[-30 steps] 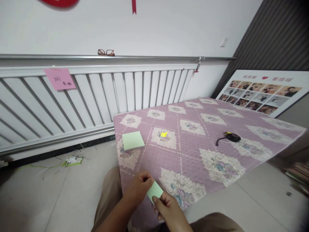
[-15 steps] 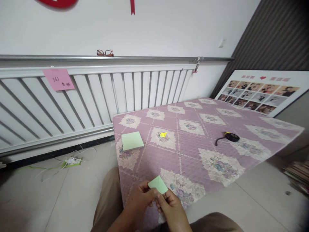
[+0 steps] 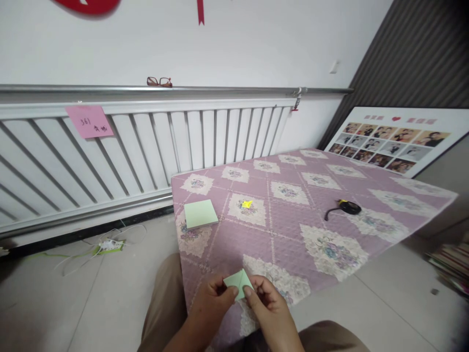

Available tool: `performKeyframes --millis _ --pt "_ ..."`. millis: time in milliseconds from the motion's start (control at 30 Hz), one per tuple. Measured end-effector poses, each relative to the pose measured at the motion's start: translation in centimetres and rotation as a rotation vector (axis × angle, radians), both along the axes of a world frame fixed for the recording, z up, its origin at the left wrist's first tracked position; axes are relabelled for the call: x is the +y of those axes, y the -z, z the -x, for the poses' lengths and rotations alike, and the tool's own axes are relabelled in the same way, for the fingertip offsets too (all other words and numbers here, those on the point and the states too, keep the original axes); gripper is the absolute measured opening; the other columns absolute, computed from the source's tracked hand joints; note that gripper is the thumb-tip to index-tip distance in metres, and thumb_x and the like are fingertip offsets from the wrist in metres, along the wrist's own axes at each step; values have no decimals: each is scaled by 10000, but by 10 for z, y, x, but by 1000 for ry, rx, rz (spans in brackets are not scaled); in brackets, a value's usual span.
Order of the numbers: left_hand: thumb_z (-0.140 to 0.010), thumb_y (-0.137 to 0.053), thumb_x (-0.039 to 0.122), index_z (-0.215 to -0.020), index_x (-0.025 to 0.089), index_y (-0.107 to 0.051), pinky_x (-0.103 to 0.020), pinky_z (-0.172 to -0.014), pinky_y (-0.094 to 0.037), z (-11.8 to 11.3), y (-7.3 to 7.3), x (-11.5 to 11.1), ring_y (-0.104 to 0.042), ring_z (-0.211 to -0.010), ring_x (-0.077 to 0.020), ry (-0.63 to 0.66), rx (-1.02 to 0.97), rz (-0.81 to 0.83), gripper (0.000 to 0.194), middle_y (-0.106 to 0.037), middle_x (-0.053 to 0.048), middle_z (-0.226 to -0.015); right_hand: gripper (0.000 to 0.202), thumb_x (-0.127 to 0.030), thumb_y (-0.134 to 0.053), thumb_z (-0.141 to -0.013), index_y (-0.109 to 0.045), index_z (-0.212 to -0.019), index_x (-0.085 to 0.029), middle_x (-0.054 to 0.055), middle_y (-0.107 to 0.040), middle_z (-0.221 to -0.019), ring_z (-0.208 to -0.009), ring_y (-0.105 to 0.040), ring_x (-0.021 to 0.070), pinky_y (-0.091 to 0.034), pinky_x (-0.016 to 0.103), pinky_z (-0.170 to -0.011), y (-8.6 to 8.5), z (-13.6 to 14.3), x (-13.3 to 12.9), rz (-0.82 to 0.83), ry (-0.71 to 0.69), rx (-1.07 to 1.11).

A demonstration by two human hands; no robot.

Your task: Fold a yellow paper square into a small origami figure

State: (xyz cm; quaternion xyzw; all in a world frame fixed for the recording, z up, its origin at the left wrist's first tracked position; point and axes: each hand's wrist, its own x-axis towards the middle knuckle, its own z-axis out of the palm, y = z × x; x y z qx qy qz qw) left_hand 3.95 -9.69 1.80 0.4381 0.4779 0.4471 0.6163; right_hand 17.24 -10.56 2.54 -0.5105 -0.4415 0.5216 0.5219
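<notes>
A small folded green paper [image 3: 239,282] is held up over the near edge of the cloth-covered table [image 3: 289,220]. My left hand [image 3: 216,300] pinches its left side, thumb on top. On the right side, my right hand [image 3: 269,303] grips it between thumb and fingers. A crease runs down the middle of the paper, which has a point at the top. Beyond my hands, a pad of green paper squares [image 3: 201,214] lies at the table's left edge, and a small yellow folded paper [image 3: 247,204] lies to its right.
A black tape measure [image 3: 350,207] with a strap lies on the right of the table. Behind stands a white radiator [image 3: 216,137] with a pink note [image 3: 90,121]; glasses [image 3: 159,81] rest on the pipe above. A photo board [image 3: 388,142] leans at the back right.
My thumbs have moved apart on the green paper, and my right hand has shifted right and turned. More of the central crease shows between them.
</notes>
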Motion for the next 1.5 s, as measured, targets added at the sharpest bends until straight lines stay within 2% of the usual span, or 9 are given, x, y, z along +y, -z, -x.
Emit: performKeyframes --millis 233,533,633,800,933,1067,1167,1333,1500 --pt "-692 -632 366 -686 160 -543 -226 -514 -320 0 6 2 -417 -493 -88 48 -71 48 225 -511 43 -534 395 -582 -642 -704 -555 -648 -202 -52 -474 -532 -505 -417 113 -337 227 -510 6 -5 4 44 -82 -39" --pt "-653 -645 394 -717 161 -514 -218 -473 -343 1 16 7 -437 -444 -81 11 -65 96 275 -527 39 -512 362 -517 -693 -691 -588 -852 -209 -56 -509 -579 -519 -448 111 -353 219 -506 12 -3 7 57 -37 80" --pt "-629 -653 392 -775 174 -489 -213 -453 -345 3 19 9 -453 -430 -87 35 -21 132 310 -524 52 -516 349 -506 -704 -678 -576 -820 -214 -54 -512 -590 -520 -454 110 -356 219 -501 15 -5 8 70 -30 98" --pt "-717 -544 292 -895 168 -506 -216 -475 -347 8 26 12 -496 -479 -103 80 134 89 221 -542 49 -565 289 -476 -668 -693 -566 -716 -206 -57 -485 -558 -500 -432 105 -347 221 -490 24 -7 14 65 -83 -10" --pt "-724 -499 185 -796 172 -527 -229 -521 -349 13 39 18 -478 -535 -108 112 347 -21 78 -531 41 -598 234 -432 -625 -694 -596 -720 -201 -44 -517 -565 -522 -463 123 -380 237 -515 32 -11 18 46 -108 -169" --pt "-713 -500 129 -749 170 -548 -237 -598 -357 17 47 24 -487 -633 -120 142 522 -108 73 -547 28 -673 161 -361 -583 -724 -615 -722 -203 -35 -547 -595 -570 -500 140 -403 251 -560 42 -15 22 -4 -125 -304" --pt "-718 -492 121 -768 167 -544 -232 -582 -349 16 45 28 -482 -612 -117 164 496 -70 86 -538 34 -659 126 -330 -575 -739 -607 -724 -208 -38 -544 -601 -580 -507 142 -404 254 -576 46 -16 23 -24 -137 -350" --pt "-722 -500 134 -803 166 -538 -216 -512 -330 15 42 31 -459 -532 -104 166 427 27 94 -525 45 -604 204 -350 -571 -768 -622 -917 -219 -25 -579 -672 -636 -549 154 -438 261 -616 48 -18 22 -27 -161 -340" --pt "-756 -465 169 -840 181 -517 -213 -462 -345 16 46 33 -437 -455 -98 159 374 83 99 -511 57 -579 243 -187 -566 -712 -647 -939 -215 -9 -569 -734 -678 -557 151 -456 265 -644 63 -24 21 -161 -247 -467"
